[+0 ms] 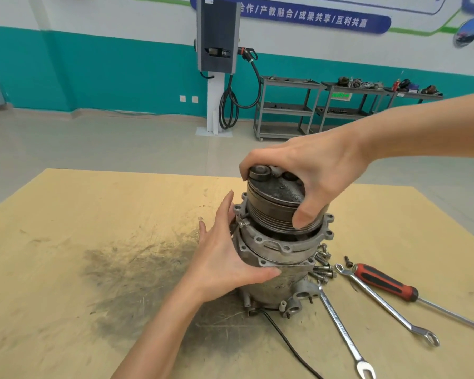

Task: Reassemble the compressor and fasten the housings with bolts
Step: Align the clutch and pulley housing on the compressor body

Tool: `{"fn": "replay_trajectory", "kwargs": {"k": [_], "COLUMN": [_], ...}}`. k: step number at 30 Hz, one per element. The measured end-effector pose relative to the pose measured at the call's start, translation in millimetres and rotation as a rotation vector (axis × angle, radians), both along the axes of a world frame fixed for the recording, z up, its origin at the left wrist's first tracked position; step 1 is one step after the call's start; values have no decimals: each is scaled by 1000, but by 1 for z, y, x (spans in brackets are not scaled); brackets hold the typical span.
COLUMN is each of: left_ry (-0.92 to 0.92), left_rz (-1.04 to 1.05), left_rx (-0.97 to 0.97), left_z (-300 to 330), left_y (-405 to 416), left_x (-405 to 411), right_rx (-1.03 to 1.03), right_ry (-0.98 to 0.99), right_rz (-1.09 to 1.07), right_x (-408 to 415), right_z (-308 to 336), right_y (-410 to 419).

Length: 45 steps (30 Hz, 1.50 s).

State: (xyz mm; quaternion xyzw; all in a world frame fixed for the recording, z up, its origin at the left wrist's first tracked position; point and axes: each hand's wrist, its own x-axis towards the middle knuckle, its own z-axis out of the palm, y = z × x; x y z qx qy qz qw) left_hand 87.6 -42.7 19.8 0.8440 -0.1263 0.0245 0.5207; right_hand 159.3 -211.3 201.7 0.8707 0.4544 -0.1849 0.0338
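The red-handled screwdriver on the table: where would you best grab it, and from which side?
Grip the screwdriver round its thick red and black handle, coming down from above. It lies flat on the table with the handle's top bare; the thin shaft offers little to hold, and a wrench lies close on its near side.

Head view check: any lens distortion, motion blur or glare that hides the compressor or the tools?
Head view: wide-angle bending curves the table edges and the wall stripe; lighting even, shadows soft. Compressor, both hands and bolts are sharp. Mild shine on the wrenches, nothing hidden; the far shelving is soft.
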Motion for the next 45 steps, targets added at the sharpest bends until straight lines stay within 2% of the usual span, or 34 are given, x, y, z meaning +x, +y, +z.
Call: {"fn": "replay_trajectory", "kwargs": {"k": [4,8,14,21,26,29,32,37,45], "left_ry": [4,8,25,72,43,107,96,103,75], "left_rz": [69,100,33,21,32,158,239,159,-33], "left_rx": [-114,-87,-21,-264,-152,-260,-243,-100,-152], "left_z": [-3,-2,17,9,0,9,14,15,13], "left_y": [-7,-10,-8,-18,-38,-30,-19,-19,-7], "left_x": [-19,-29,-5,-36,-78,-78,-60,-29,-8], "right_rx": [27,1,-22,11,4,9,12,12,25], "right_ry": [4,-55,-101,-45,-65,-55,-41,-65,-41], "right_rz": [30,103,227,183,179,169,146,155,149], "right_x": [2,-5,-11,1,2,1,3,2,-1], "right_z": [0,3,7,1,6,7,3,-2,-15], "right_y": [-9,-13,-6,-6,-8,-8,-9,-7,-8]}}
